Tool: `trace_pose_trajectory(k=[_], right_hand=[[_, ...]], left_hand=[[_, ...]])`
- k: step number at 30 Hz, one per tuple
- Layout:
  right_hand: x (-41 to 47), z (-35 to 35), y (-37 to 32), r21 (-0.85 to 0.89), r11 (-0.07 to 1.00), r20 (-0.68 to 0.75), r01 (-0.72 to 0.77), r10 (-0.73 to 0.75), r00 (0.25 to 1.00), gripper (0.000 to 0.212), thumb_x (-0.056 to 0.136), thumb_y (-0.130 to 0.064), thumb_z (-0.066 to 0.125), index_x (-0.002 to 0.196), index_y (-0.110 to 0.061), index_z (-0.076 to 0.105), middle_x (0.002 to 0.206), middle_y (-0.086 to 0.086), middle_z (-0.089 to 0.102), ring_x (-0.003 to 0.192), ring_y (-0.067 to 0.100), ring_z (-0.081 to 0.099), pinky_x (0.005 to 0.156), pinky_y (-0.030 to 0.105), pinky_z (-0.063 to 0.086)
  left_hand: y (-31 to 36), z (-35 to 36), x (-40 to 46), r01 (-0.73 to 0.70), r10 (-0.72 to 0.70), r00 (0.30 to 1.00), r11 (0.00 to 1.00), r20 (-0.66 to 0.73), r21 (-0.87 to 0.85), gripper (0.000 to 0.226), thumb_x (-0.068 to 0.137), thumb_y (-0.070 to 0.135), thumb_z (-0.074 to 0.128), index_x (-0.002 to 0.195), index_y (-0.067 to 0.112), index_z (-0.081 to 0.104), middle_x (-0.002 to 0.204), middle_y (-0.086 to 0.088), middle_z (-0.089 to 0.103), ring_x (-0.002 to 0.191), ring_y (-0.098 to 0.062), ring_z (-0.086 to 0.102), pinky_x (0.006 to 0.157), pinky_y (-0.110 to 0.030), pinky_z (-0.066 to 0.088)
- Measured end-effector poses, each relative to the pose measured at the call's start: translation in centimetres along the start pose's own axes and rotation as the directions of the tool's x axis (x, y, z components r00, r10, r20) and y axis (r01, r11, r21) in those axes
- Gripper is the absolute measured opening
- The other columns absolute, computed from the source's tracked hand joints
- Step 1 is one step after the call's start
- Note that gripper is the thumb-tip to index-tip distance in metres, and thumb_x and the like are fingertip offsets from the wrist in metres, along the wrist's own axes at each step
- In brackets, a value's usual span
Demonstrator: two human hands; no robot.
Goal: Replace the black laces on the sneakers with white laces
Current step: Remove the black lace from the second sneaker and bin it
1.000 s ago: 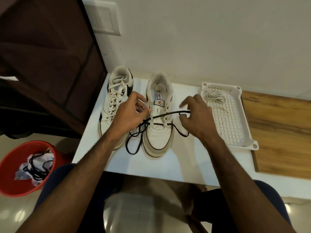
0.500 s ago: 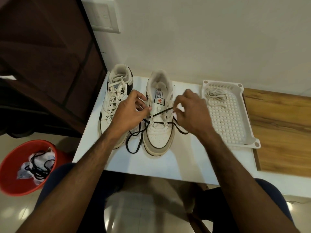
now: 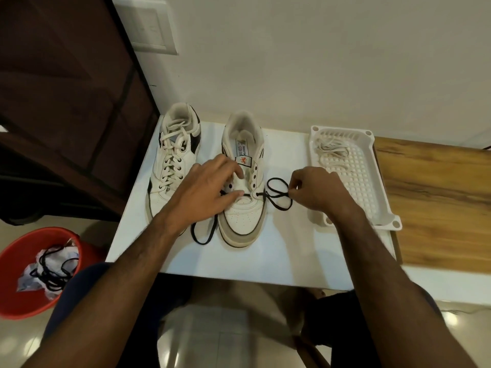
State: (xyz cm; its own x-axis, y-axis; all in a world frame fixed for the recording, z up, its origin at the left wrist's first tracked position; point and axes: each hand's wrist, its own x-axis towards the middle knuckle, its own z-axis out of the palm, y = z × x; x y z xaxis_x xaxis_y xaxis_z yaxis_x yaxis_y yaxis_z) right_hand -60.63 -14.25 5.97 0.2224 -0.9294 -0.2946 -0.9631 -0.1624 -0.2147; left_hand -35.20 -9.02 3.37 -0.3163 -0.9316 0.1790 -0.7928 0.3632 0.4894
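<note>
1. The right hand (image 3: 317, 192) has its fingers curled, thumb and forefinger pinching the black lace (image 3: 277, 193) just to the right of the near sneaker (image 3: 243, 208). The lace loops between the pinch and the shoe's lowest right eyelet.
2. The left hand (image 3: 206, 193) lies over the near sneaker's left side with fingers loosely extended, fingertips pressing on the tongue and the lower eyelets. Whether it pinches the lace I cannot tell.
3. Both forearms reach in from the bottom edge and angle toward each other over the white surface (image 3: 279, 251). The left wrist crosses the gap between the two shoes.
4. The black lace runs through only the lowest eyelets. Its other end trails out under the left hand in a loop on the surface, left of the toe.
5. The far-left sneaker (image 3: 174, 160) stands beside it, fully threaded with a white lace.
6. A white perforated tray (image 3: 372, 187) sits on the right part of the surface, just beside the right hand. A bundled white lace (image 3: 330, 150) lies in its far end.
7. A red bucket (image 3: 24, 301) stands on the floor at lower left, holding crumpled paper and a tangled black lace.
</note>
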Motion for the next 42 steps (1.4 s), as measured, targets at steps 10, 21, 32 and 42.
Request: trace_pose_trajectory(k=[10, 21, 32, 42], right_hand=[[-0.6, 2.3, -4.7, 0.293, 0.839, -0.150, 0.458, -0.433, 0.889, 0.019, 0.091, -0.027, 0.070, 0.110, -0.028, 0.068, 0.088, -0.011, 0.057, 0.081, 0.011, 0.057, 0.083, 0.040, 0.049], [-0.3, 2.5, -5.0, 0.029, 0.894, -0.158, 0.447, -0.438, 0.885, 0.009, 0.091, -0.027, 0.067, 0.097, -0.023, 0.073, 0.094, -0.003, 0.052, 0.091, 0.020, 0.054, 0.081, 0.039, 0.044], [0.2, 3.0, -5.6, 0.529, 0.800, -0.023, 0.284, -0.321, 0.947, 0.019, 0.098, -0.027, 0.056, 0.081, -0.035, 0.058, 0.084, -0.007, 0.048, 0.072, 0.005, 0.048, 0.071, 0.028, 0.035], [-0.4, 1.6, -3.6, 0.257, 0.892, -0.132, 0.372, -0.349, 0.928, 0.016, 0.087, -0.029, 0.076, 0.104, -0.028, 0.075, 0.090, -0.008, 0.053, 0.086, 0.013, 0.058, 0.081, 0.037, 0.050]], left_hand=[[-1.4, -0.5, -1.3, 0.167, -0.135, 0.964, 0.978, 0.227, -0.129, 0.026, 0.090, 0.043, 0.072, 0.089, 0.031, 0.050, 0.086, 0.011, 0.060, 0.081, -0.014, 0.061, 0.074, -0.047, 0.053], [-0.5, -0.3, -1.1, 0.174, -0.168, 0.981, 0.983, 0.101, -0.060, 0.021, 0.090, 0.035, 0.073, 0.093, 0.030, 0.052, 0.093, 0.013, 0.060, 0.084, -0.012, 0.062, 0.076, -0.042, 0.052], [0.7, 0.6, -0.5, 0.176, -0.151, 0.981, 0.955, 0.119, -0.238, 0.028, 0.088, 0.020, 0.073, 0.113, 0.027, 0.062, 0.108, 0.009, 0.046, 0.094, -0.014, 0.059, 0.081, -0.049, 0.053], [0.8, 0.8, 0.1, 0.294, -0.271, 0.955, 0.821, 0.119, -0.489, 0.004, 0.094, 0.019, 0.073, 0.093, 0.020, 0.069, 0.102, -0.004, 0.052, 0.087, -0.001, 0.057, 0.081, -0.008, 0.042]])
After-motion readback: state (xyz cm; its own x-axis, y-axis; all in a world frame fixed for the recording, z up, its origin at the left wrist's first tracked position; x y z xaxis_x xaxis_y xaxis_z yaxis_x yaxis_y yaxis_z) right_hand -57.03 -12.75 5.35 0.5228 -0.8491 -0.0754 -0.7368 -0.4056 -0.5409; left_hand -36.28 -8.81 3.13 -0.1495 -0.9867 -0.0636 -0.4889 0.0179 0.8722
